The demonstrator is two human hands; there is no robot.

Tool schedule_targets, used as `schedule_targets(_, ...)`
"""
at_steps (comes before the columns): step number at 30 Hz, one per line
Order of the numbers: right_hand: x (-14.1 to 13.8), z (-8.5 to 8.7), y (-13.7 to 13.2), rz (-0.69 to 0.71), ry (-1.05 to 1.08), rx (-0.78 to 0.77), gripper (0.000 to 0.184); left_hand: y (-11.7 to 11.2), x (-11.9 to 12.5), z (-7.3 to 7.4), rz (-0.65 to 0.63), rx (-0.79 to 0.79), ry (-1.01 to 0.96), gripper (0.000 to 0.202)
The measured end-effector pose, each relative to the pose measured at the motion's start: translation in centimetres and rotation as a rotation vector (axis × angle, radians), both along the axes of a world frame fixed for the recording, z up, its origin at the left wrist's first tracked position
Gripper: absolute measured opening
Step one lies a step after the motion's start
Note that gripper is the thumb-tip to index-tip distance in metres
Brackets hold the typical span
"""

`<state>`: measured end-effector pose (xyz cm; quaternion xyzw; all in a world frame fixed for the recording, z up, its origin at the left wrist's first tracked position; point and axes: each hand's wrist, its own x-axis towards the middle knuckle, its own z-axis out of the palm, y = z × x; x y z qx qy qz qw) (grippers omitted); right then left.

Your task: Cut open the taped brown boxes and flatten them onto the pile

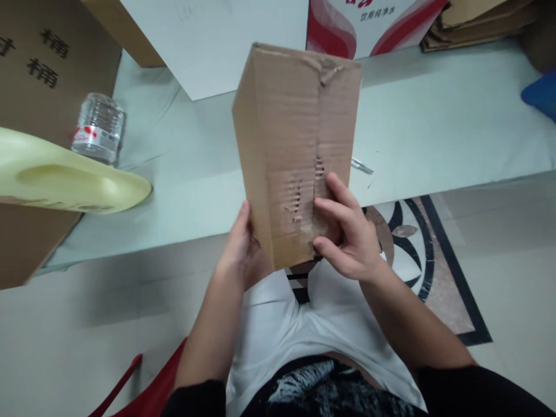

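A brown cardboard box (289, 127) is held up, tilted, over the front edge of the table. Its near face has a lengthwise seam, with torn, scuffed patches beside it. My left hand (243, 246) grips the lower left side, thumb along the edge and the other fingers hidden behind the box. Against the lower right of the seam rests my right hand (350, 229), its fingertips and thumb spread apart on the cardboard. Partly behind the box on the table lies a small cutter-like tool (362, 166).
A pale green cloth (417, 133) covers the table. At left are a yellow bottle (65, 174), a clear water bottle (99, 127) and a large carton (39, 110). Behind stand a white carton (226, 40) and flattened cardboard (482, 23). A red chair (152, 388) is below left.
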<state>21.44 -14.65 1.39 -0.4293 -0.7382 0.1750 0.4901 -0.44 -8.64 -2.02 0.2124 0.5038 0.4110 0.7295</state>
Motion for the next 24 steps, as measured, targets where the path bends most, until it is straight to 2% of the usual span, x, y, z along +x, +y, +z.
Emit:
schedule_targets(1,0.2,-0.1,0.0,-0.036,0.021,-0.003,0.060,-0.8,0.6,-0.4,-0.006,-0.012,0.006,0.031)
schedule_targets(3,0.6,-0.5,0.0,-0.115,0.071,-0.021,0.054,-1.9,1.2,-0.8,-0.053,-0.040,0.067,0.036)
schedule_targets(6,1.0,-1.2,-0.2,-0.200,0.117,-0.085,0.045,-2.5,0.5,-0.5,-0.272,-0.025,0.324,0.055)
schedule_targets(8,0.9,-1.3,-0.3,-0.219,0.125,-0.121,0.042,-2.4,-0.7,0.3,-0.424,0.048,0.493,0.056)
schedule_targets(9,0.7,-1.3,-0.3,-0.222,0.127,-0.133,0.041,-2.2,-1.3,0.8,-0.462,0.099,0.559,0.053)
schedule_targets(10,0.4,-1.3,-0.3,-0.220,0.127,-0.143,0.039,-1.9,-2.0,1.5,-0.449,0.160,0.635,0.047)
schedule_targets(11,0.1,-1.2,-0.3,-0.212,0.126,-0.151,0.038,-1.6,-2.5,2.2,-0.383,0.252,0.744,0.038)
schedule_targets(13,-0.7,-1.2,-0.2,-0.179,0.121,-0.165,0.035,-0.9,-2.9,4.0,-0.133,0.509,0.946,0.024)
schedule_targets(15,-1.4,-1.2,-0.1,-0.133,0.114,-0.166,0.034,0.2,-2.4,6.0,0.060,0.812,0.992,0.020)
schedule_targets(17,-1.9,-1.3,0.1,-0.115,0.106,-0.163,0.033,1.9,-1.1,7.8,-0.001,1.058,0.942,0.021)
schedule_targets(19,-2.2,-1.2,0.1,-0.122,0.100,-0.168,0.033,4.1,0.5,8.7,-0.105,1.170,0.908,0.022)
schedule_targets(21,-2.3,-1.0,0.1,-0.124,0.107,-0.172,0.032,6.6,1.9,8.5,-0.221,1.165,0.944,0.027)
schedule_targets(24,-1.9,-0.9,0.0,-0.102,0.115,-0.185,0.034,9.2,2.9,7.2,-0.251,1.068,0.927,0.032)
